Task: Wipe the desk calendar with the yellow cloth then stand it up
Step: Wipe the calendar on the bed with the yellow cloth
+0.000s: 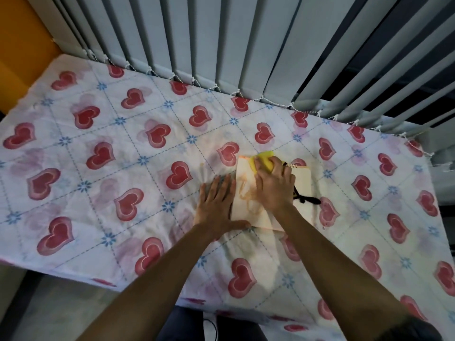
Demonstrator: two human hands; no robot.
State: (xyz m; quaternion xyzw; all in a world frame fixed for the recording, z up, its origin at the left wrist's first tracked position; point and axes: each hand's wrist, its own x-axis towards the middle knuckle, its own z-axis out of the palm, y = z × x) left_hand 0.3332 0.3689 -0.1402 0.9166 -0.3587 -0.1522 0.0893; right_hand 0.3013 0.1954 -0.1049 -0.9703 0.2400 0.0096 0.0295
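Observation:
The desk calendar (245, 193) lies flat on the heart-patterned cloth, a pale cream card with a faint orange drawing, a spiral binding along its far edge and a black ribbon at its right side. My right hand (274, 187) presses the yellow cloth (264, 159) onto the calendar's far left corner; the cloth is bunched under my fingers. My left hand (216, 205) rests flat with fingers spread, against the calendar's left edge, its thumb along the near edge.
A table under a white cloth (123, 143) with red hearts and blue flowers spreads widely to the left and right. Grey vertical blinds (221, 45) hang along the far edge. An orange wall (19, 45) stands at the far left.

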